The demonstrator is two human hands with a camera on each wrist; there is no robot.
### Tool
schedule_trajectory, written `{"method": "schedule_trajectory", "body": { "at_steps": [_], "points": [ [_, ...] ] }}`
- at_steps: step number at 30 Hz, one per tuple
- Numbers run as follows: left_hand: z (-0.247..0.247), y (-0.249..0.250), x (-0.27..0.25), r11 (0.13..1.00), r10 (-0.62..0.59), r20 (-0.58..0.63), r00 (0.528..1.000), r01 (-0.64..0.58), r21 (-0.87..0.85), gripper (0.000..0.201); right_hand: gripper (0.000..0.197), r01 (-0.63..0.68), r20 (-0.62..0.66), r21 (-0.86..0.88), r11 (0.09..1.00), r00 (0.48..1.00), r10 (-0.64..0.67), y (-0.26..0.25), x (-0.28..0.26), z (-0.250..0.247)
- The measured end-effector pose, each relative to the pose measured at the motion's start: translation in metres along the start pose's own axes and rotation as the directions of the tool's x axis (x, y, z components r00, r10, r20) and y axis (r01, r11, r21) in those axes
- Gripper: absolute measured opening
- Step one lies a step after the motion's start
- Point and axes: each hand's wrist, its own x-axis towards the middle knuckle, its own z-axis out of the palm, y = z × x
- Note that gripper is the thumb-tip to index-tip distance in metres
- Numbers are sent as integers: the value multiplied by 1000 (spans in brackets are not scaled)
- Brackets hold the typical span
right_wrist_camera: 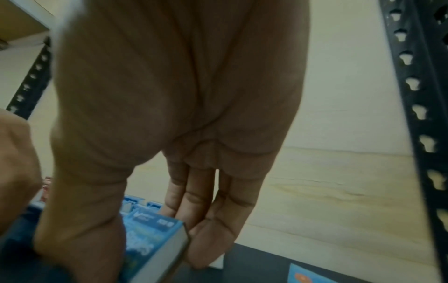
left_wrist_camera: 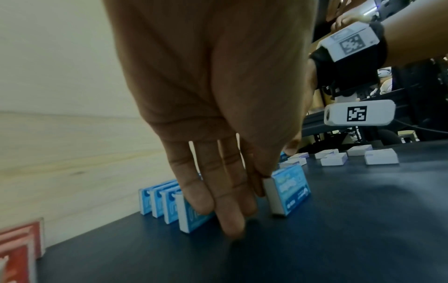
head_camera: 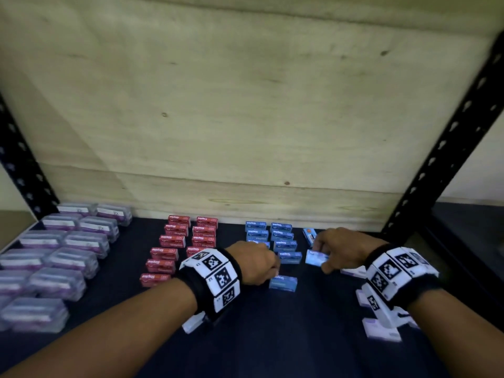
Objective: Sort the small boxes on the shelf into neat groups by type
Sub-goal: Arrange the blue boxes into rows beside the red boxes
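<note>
Blue staple boxes (head_camera: 282, 238) stand in two rows at the back of the dark shelf (head_camera: 272, 336); the left wrist view shows one such row (left_wrist_camera: 164, 203). One more blue box (head_camera: 283, 283) stands alone in front of them. My left hand (head_camera: 272, 271) reaches down beside it. In the left wrist view the left hand (left_wrist_camera: 252, 191) has straight fingers, with thumb and forefinger touching the end of this box (left_wrist_camera: 290, 191). My right hand (head_camera: 321, 256) pinches another blue box (head_camera: 313, 258) just above the shelf, right of the rows. In the right wrist view thumb and fingers of the right hand (right_wrist_camera: 155, 254) clamp the held box (right_wrist_camera: 145, 235).
Red staple boxes (head_camera: 177, 241) stand in two rows left of the blue ones. Clear purple cases (head_camera: 54, 257) fill the far left. Loose white boxes (left_wrist_camera: 380, 157) lie at the right under my right wrist. A blue box with a barcode (head_camera: 309, 236) lies near the black upright (head_camera: 441, 148).
</note>
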Motion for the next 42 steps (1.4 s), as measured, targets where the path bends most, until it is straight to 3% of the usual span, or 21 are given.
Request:
{"method": "schedule_trajectory", "body": {
  "at_steps": [9,16,23,33,39,42],
  "points": [
    [0,5,-5,998,-44,-47,998,42,-53,39,34,10,-63,4,1000,998,-10,-6,-11,22],
    [2,22,7,995,96,-109,989,-98,-11,39,32,22,-49,13,1000,999,-21,-4,-16,30],
    [0,18,2,983,93,-97,991,-107,-147,50,29,36,-63,68,997,998,-32,-3,-16,33],
    [1,-13,-23,890,-155,-142,978,76,-449,13,23,149,-86,124,981,987,-139,-32,-7,34],
    [5,-23,-36,930,-216,-73,974,183,-318,10,21,134,-96,146,980,988,-121,-25,-11,35],
    [4,-20,-41,954,-247,-23,969,239,-181,22,22,100,-65,142,985,994,-92,-23,-17,32]
  ]
}}
